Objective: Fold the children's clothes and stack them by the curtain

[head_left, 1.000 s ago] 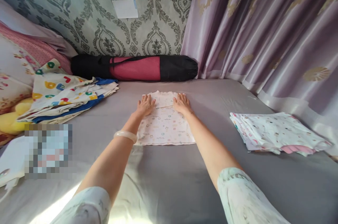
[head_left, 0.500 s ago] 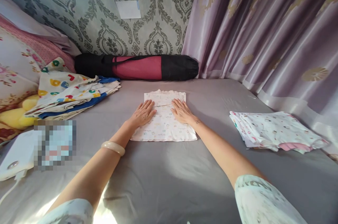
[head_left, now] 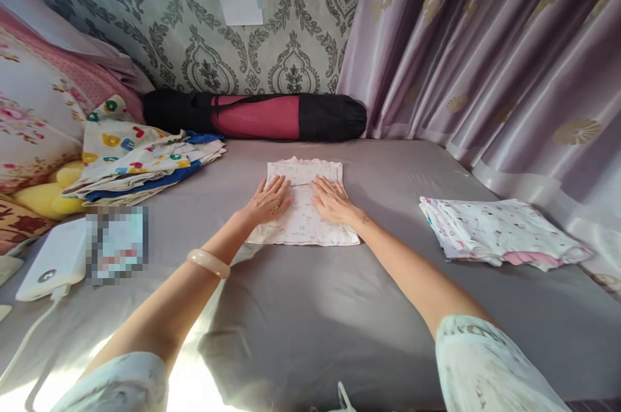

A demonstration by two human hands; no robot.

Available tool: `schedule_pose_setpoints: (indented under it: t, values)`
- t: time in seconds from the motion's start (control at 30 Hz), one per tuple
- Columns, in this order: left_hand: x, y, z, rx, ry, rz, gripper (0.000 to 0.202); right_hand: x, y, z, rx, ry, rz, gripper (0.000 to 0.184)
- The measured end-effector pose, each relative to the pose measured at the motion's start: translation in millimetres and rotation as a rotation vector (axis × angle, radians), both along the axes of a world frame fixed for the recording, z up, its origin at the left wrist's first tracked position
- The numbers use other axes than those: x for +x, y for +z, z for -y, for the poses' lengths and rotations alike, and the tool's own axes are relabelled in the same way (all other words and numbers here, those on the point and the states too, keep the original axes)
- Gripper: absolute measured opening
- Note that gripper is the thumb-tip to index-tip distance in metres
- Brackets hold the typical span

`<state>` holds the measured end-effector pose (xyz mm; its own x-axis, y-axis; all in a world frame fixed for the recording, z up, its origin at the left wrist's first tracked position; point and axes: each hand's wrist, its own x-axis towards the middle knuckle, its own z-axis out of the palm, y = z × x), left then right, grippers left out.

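Observation:
A white garment [head_left: 301, 224] with a small pale print lies folded on the grey bed sheet [head_left: 310, 308]. Its sides are turned inward, and the folded edges meet near the middle. My left hand [head_left: 272, 200] rests flat on its left side, fingers outstretched and pointing away from me. Across from it, my right hand [head_left: 334, 200] presses flat on the right side with fingers spread. Neither hand grips the cloth. A pale bangle [head_left: 208, 263] circles my left forearm.
Folded printed clothes [head_left: 499, 227] are stacked at the right. Colourful-print clothes [head_left: 136, 153] are piled at the left, behind a white power bank [head_left: 53, 260] with a cable and a blurred-out object [head_left: 120, 244]. A black and red rolled bag [head_left: 257, 116] lies along the wall.
Both hands have shifted slightly inward over the garment, the left one most, still lying flat. The whole view has tilted a little, so everything sits somewhat higher.

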<state>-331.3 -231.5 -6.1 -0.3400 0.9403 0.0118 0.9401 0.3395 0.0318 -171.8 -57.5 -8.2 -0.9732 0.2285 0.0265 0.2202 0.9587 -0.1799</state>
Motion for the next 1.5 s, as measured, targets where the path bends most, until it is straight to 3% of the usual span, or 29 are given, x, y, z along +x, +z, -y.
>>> schedule_pose_setpoints:
  t: [0.17,0.4,0.67,0.83,0.97,1.2,1.5]
  values:
    - [17,-7.5,13,-0.04,-0.142,0.075,0.068,14,-1.1,27,-0.071,0.111,0.047,0.061]
    - [20,-22.1,19,0.031,-0.13,0.079,0.066,16,-7.2,31,-0.059,0.077,0.025,0.059]
    - [27,-13.3,19,-0.026,-0.101,0.075,0.066,18,-1.1,31,-0.086,0.086,0.06,0.059]
    - [37,-9.9,33,0.006,-0.192,0.107,0.067,31,7.0,42,-0.096,0.159,0.047,0.058]
    - [43,-12.9,42,0.019,-0.202,0.123,0.069,40,3.4,50,-0.1,0.21,0.03,0.06]
    - [44,-17.7,41,0.028,-0.165,0.094,0.069,41,-2.1,52,-0.069,0.189,0.017,0.06]
    - [45,-9.3,50,0.013,-0.151,0.113,0.07,50,2.0,47,-0.086,0.165,0.036,0.061]
